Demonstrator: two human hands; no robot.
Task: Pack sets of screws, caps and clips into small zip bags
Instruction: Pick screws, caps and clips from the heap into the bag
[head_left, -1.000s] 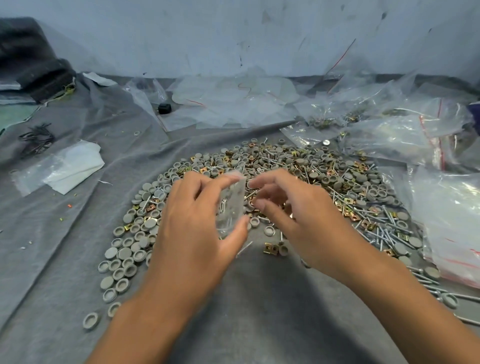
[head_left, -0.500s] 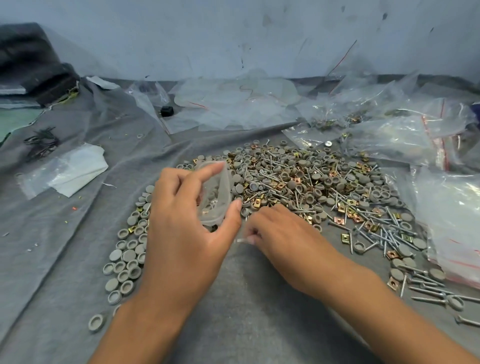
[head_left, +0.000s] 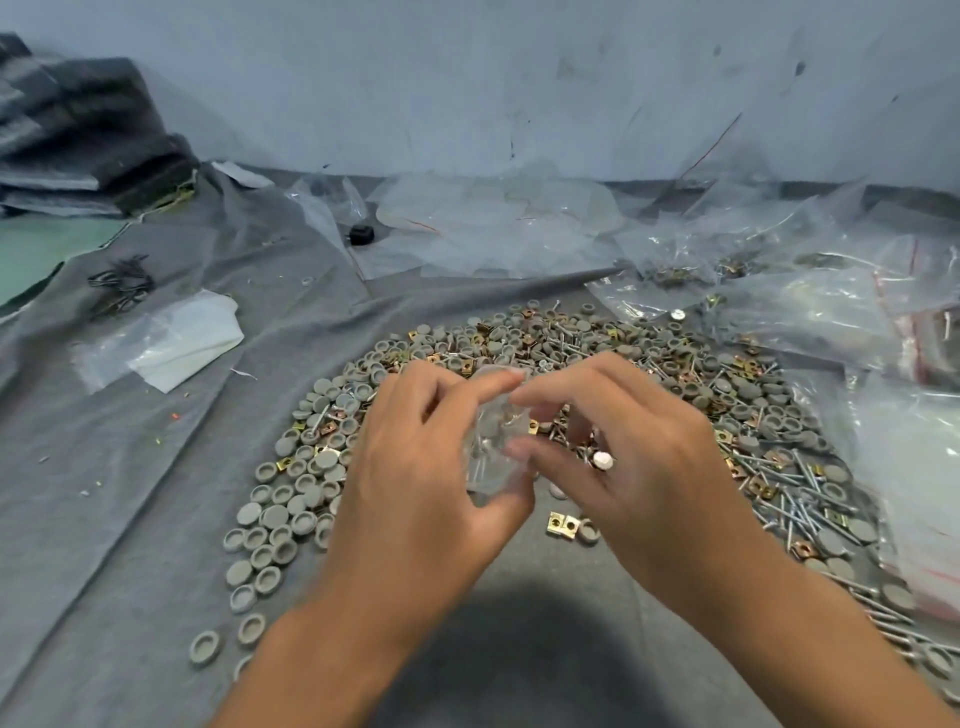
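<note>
Head view: the left hand (head_left: 410, 483) pinches a small clear bag (head_left: 493, 447) above the grey cloth (head_left: 156, 519), a few screws already inside. The right hand (head_left: 623, 457) pinches its mouth. A big heap of caps (head_left: 291, 499), screws (head_left: 795, 493) and clips (head_left: 563, 524) remains, so most packing looks undone.

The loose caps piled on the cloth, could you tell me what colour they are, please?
Grey, the caps; clearest in the head view.

Scuffed pale wall (head_left: 467, 78), grey cloth (head_left: 130, 493)
</note>
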